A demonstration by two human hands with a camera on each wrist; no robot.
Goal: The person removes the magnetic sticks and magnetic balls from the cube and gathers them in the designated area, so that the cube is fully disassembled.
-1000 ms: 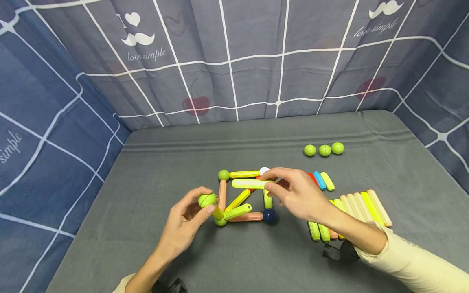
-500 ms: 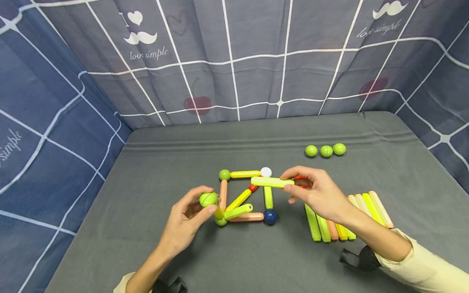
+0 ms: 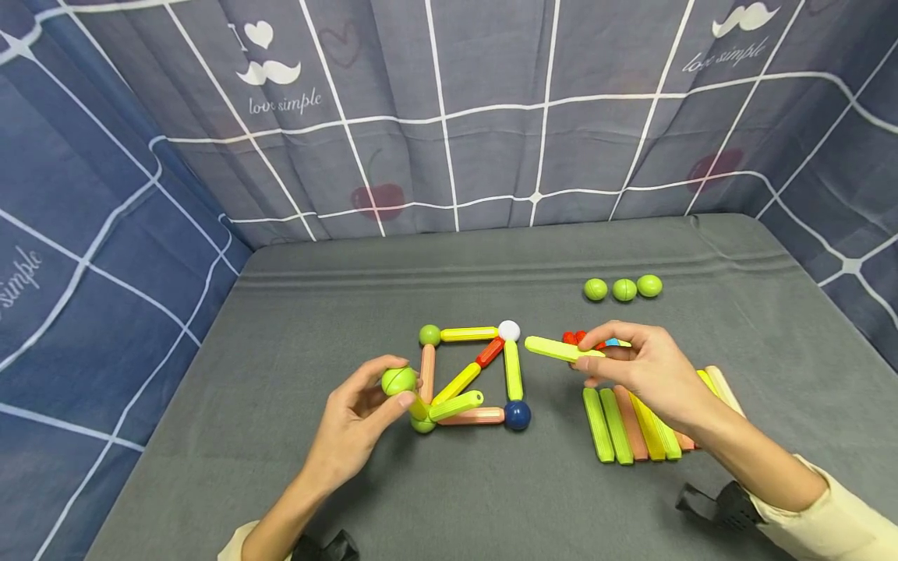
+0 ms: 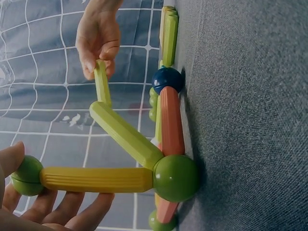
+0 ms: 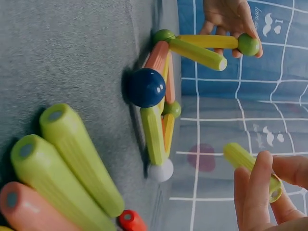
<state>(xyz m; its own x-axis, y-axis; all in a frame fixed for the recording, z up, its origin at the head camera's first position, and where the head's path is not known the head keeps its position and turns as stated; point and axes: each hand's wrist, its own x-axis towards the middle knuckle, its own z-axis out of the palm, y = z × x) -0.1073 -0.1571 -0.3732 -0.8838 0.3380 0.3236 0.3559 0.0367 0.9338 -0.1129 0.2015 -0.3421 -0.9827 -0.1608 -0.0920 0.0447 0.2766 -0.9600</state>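
Note:
My left hand [image 3: 361, 413] pinches a green ball [image 3: 398, 381] between thumb and fingers. That ball tops an upright yellow rod [image 4: 96, 179], which rises from a green corner ball [image 4: 176, 177] on the table. From the same corner a light-green rod [image 5: 198, 54] slants up with its far end free. Together they belong to a flat frame of rods with a white ball [image 3: 509, 331], a dark blue ball [image 3: 517, 414] and another green ball [image 3: 430, 336] at its corners. My right hand [image 3: 648, 374] holds a yellow-green rod [image 3: 557, 348] in the air, right of the frame.
Several loose rods [image 3: 624, 425] lie side by side at the right, partly under my right arm. Short red pieces [image 3: 574, 337] lie behind the right hand. Farther back sit 3 green balls [image 3: 624, 290] in a row. A checked curtain [image 3: 484, 117] surrounds the grey table [image 3: 316, 312].
My right hand has carried the yellow-green rod to the right, away from above the frame, uncovering the white ball and the red piece. My left hand stays on the green ball.

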